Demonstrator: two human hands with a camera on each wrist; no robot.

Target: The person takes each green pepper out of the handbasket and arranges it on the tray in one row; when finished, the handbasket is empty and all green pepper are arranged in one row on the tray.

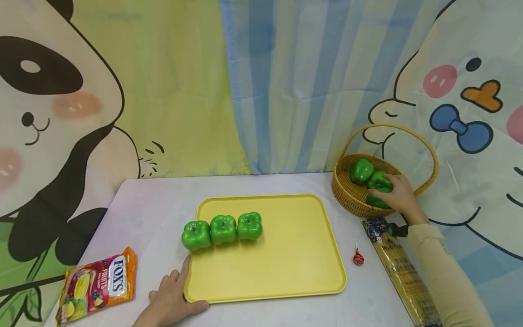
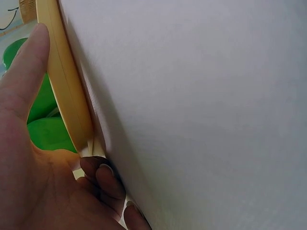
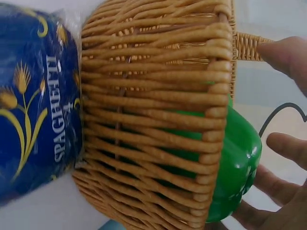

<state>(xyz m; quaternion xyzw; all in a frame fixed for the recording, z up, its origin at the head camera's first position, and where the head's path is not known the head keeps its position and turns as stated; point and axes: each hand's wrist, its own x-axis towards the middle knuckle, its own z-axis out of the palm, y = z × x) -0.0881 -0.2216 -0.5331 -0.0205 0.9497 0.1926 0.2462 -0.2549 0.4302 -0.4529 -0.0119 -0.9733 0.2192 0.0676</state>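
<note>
My left hand [image 1: 169, 295] rests at the near left corner of a yellow tray [image 1: 286, 254]. The index finger lies along the left edge, and the thumb [image 2: 36, 67] touches the front rim. Three green bell peppers [image 1: 223, 229] sit in a row on the tray's left part, the leftmost at its edge. My right hand [image 1: 398, 195] reaches over a wicker basket [image 1: 353, 204] with green bell peppers [image 1: 362, 171] inside. Its fingers are spread about the peppers; in the right wrist view a gap shows between thumb and index finger, beyond the nearest pepper [image 3: 237, 163].
A spaghetti packet [image 1: 402, 272] lies below the basket, partly under the right forearm. A red lollipop [image 1: 358, 259] lies between packet and tray. On the far left is a FOX'S fruit candy bag [image 1: 98, 286]. The basket's tall handle [image 1: 435, 168] arches above it.
</note>
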